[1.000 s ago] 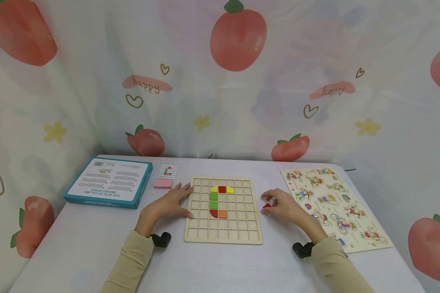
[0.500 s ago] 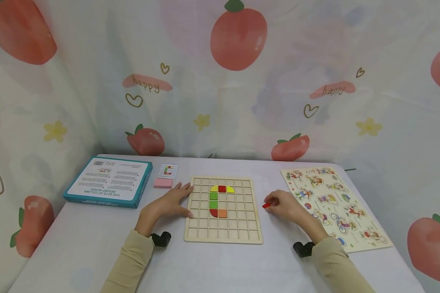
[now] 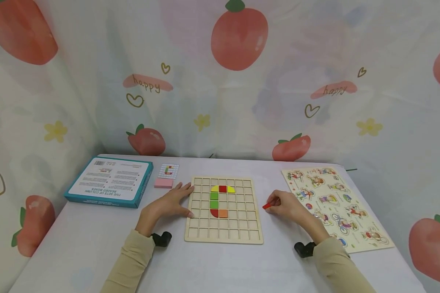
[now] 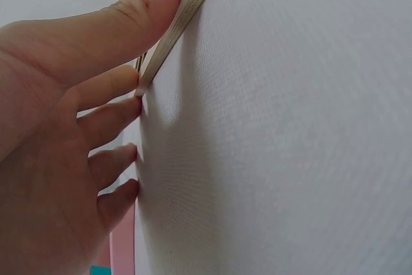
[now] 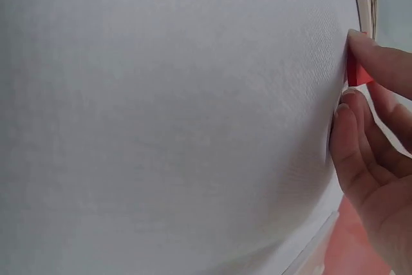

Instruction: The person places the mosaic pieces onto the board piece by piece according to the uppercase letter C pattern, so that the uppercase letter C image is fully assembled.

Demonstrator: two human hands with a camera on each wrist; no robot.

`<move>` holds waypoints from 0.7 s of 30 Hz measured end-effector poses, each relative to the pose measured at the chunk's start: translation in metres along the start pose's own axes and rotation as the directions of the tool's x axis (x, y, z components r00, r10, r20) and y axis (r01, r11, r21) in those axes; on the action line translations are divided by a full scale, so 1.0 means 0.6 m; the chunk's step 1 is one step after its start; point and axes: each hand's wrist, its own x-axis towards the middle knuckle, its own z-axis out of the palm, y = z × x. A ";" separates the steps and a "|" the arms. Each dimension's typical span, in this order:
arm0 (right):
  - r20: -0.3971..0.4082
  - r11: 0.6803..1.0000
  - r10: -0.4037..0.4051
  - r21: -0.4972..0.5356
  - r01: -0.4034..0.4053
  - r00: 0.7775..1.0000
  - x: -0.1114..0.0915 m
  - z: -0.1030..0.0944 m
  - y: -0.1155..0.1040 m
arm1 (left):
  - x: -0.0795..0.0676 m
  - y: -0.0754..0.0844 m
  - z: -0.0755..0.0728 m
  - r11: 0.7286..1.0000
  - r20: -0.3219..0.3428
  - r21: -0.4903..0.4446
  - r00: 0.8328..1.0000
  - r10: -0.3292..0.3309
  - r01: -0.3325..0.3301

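Observation:
A wooden grid board (image 3: 242,240) lies mid-table in the head view. Set in its cells are yellow corner pieces (image 3: 231,189), a red square (image 3: 223,189), green squares (image 3: 214,196), a red rounded piece (image 3: 214,213) and an orange square (image 3: 223,213). My left hand (image 3: 166,204), fingers spread, touches the board's left edge; its thumb (image 4: 122,27) lies against the wooden rim in the left wrist view. Right of the board, my right hand (image 3: 284,204) pinches a small red tile (image 3: 266,206) between thumb and fingers, close to the tabletop. The tile (image 5: 362,74) is partly covered by the thumb.
A pattern card (image 3: 168,171) with a coloured figure lies behind a pink block (image 3: 163,183), left of the board. Farther left is a teal-edged flat box (image 3: 110,179). A picture puzzle board (image 3: 337,203) lies at the right, partly under the right forearm.
My right hand has shifted slightly right and its fingers have drawn closer together on the red tile, which has turned a little. My left hand and the board stay where they were.

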 end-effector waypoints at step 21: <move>-0.043 0.989 -0.140 0.040 0.141 0.989 -0.004 0.014 -0.029 | 0.003 -0.003 0.001 1.000 0.000 0.010 1.000 -0.004 0.004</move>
